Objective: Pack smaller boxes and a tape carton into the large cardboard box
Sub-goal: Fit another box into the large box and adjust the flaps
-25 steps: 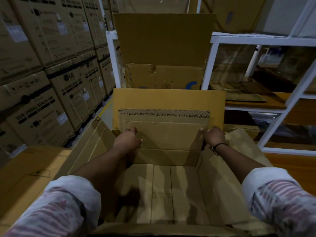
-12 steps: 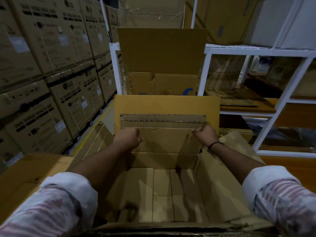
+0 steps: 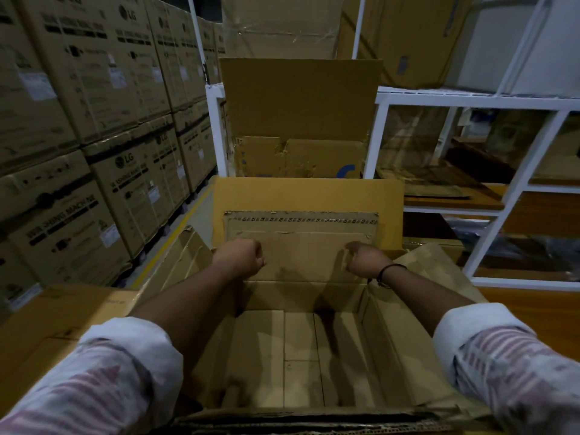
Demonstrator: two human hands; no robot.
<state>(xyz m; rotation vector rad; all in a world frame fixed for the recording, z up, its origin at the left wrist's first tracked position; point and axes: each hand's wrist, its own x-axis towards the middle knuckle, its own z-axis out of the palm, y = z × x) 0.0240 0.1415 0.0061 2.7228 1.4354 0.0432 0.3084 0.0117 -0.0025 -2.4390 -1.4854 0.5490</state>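
Observation:
A large open cardboard box [image 3: 395,340] stands right in front of me, and inside it I see only its bottom flaps. Its far flap [image 3: 307,199] stands up, with a torn strip of corrugated board across it. My left hand [image 3: 239,258] is curled into a fist in front of that flap's lower left part. At the lower right part of the flap, my right hand [image 3: 364,260] also has its fingers curled. Neither hand holds anything that I can see. The left side flap [image 3: 179,262] leans outward.
A closed brown carton [image 3: 47,328] sits low at my left. Stacked washing machine cartons [image 3: 94,171] line the left side. Another open box [image 3: 298,120] stands behind the large one, against a white rack [image 3: 514,196] at the right.
Both hands came off the far flap's side edges and moved inward, curling into fists. The view tilted up a little.

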